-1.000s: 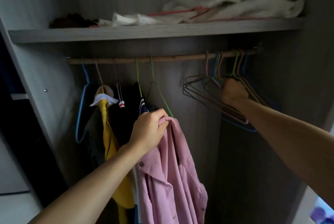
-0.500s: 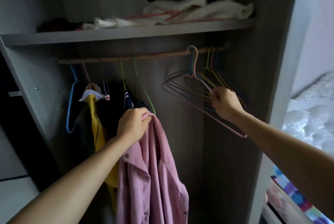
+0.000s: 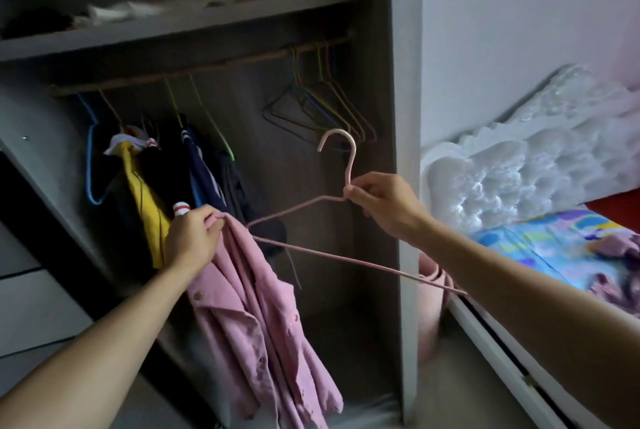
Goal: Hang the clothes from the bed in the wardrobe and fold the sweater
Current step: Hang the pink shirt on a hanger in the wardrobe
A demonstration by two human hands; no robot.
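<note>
Drooping pink shirt (image 3: 256, 317) clutched in left hand (image 3: 192, 238); right hand (image 3: 384, 203) pinches pink hanger (image 3: 349, 168).

The left hand (image 3: 194, 238) and right hand (image 3: 388, 206) are bare, as are both forearms (image 3: 104, 342).

A dim grey wardrobe (image 3: 398, 116) fills the left, with a shelf (image 3: 173, 26) above a rail (image 3: 207, 68). On the right, a pale wall (image 3: 519, 12) is brightly lit. Against it stands a bed (image 3: 491, 335) with a white tufted headboard (image 3: 519, 158) and a patterned sheet (image 3: 536, 241). Grey floor (image 3: 457, 394) lies between them.
</note>
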